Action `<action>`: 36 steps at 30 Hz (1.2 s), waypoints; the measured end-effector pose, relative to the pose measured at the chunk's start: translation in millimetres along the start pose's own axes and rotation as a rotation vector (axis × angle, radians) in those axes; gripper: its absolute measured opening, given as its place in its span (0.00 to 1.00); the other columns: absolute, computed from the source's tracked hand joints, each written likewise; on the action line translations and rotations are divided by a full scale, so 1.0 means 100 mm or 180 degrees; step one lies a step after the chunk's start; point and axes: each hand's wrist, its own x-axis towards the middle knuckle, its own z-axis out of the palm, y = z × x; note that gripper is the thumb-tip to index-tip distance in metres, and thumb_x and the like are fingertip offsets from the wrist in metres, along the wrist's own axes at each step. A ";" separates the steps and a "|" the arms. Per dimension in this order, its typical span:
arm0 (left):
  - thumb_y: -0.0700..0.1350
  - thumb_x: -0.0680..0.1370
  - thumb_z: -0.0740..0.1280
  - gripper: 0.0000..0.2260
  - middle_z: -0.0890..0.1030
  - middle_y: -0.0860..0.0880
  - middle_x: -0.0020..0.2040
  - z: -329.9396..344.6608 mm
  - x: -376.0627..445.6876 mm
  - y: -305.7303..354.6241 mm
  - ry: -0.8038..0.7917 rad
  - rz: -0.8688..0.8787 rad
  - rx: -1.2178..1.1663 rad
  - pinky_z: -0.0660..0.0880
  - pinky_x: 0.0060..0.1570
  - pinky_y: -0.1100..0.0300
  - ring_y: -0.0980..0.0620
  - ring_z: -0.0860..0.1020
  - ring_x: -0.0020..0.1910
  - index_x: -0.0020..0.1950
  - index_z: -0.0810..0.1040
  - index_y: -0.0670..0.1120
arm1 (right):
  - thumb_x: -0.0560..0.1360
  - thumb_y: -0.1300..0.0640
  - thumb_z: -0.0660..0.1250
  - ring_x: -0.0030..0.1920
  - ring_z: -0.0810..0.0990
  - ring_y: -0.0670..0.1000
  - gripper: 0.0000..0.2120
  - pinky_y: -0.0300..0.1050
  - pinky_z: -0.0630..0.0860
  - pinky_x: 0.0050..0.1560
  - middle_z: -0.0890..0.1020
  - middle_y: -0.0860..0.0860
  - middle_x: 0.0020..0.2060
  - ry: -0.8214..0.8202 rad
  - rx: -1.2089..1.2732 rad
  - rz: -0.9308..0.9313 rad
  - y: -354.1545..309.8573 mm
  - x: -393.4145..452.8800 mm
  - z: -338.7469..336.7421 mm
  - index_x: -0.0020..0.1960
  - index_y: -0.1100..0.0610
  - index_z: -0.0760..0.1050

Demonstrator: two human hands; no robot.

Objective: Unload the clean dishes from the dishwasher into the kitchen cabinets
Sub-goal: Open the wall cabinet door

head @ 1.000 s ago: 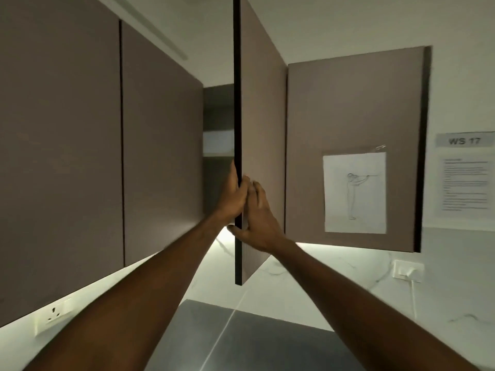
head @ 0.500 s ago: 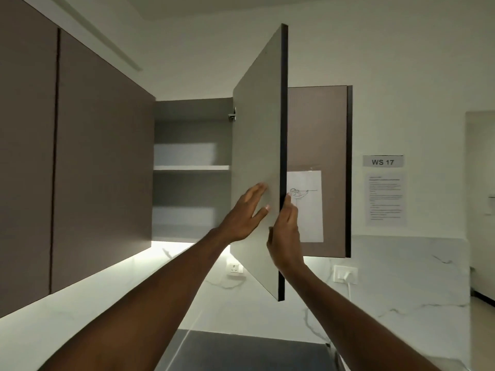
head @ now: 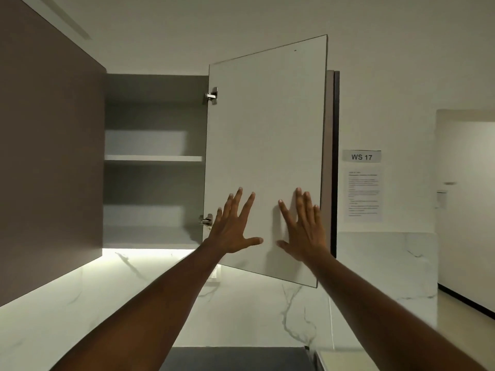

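An upper kitchen cabinet point(head: 152, 124) stands open, its grey inside bare, with one shelf point(head: 153, 158) across the middle. Its door point(head: 267, 108) is swung wide to the right, showing its pale inner face and two metal hinges point(head: 212, 95). My left hand point(head: 233, 228) lies flat on the lower part of that inner face, fingers spread. My right hand point(head: 304, 228) is flat on the door beside it, near the free edge. Neither hand holds anything. No dishes and no dishwasher are in view.
Brown shut cabinet doors point(head: 48, 162) fill the left. Behind the open door another brown cabinet edge point(head: 335, 162) shows. A "WS 17" sign point(head: 361, 156) and a printed sheet hang on the white wall. Marble backsplash point(head: 375, 263) and a dark countertop point(head: 235, 358) lie below. A doorway point(head: 466, 199) opens at right.
The door has swung from edge-on to fully open toward the right. Both hands went from gripping its edge to lying flat on its inner face. My view shifted left and up.
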 end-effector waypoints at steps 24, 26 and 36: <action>0.69 0.74 0.70 0.54 0.31 0.43 0.83 0.85 0.49 -0.10 0.0507 0.0027 0.0468 0.65 0.76 0.37 0.35 0.38 0.83 0.85 0.37 0.55 | 0.63 0.27 0.77 0.81 0.30 0.69 0.69 0.76 0.50 0.79 0.29 0.63 0.81 0.0166 -0.0159 0.0238 0.25 0.47 0.78 0.85 0.47 0.35; 0.67 0.75 0.69 0.52 0.33 0.43 0.84 0.81 0.45 -0.05 0.0479 -0.0031 0.0419 0.64 0.77 0.38 0.35 0.39 0.83 0.85 0.38 0.54 | 0.65 0.28 0.77 0.81 0.30 0.69 0.68 0.76 0.50 0.79 0.28 0.63 0.81 0.0146 -0.0173 0.0245 0.22 0.41 0.75 0.85 0.47 0.35; 0.55 0.77 0.71 0.47 0.41 0.42 0.85 1.44 -0.49 0.51 0.0489 -0.0009 -0.0154 0.62 0.77 0.37 0.37 0.49 0.84 0.86 0.45 0.50 | 0.77 0.42 0.73 0.85 0.40 0.64 0.49 0.69 0.57 0.80 0.41 0.59 0.85 0.0361 -0.0220 -0.0052 0.25 -0.59 1.02 0.87 0.50 0.45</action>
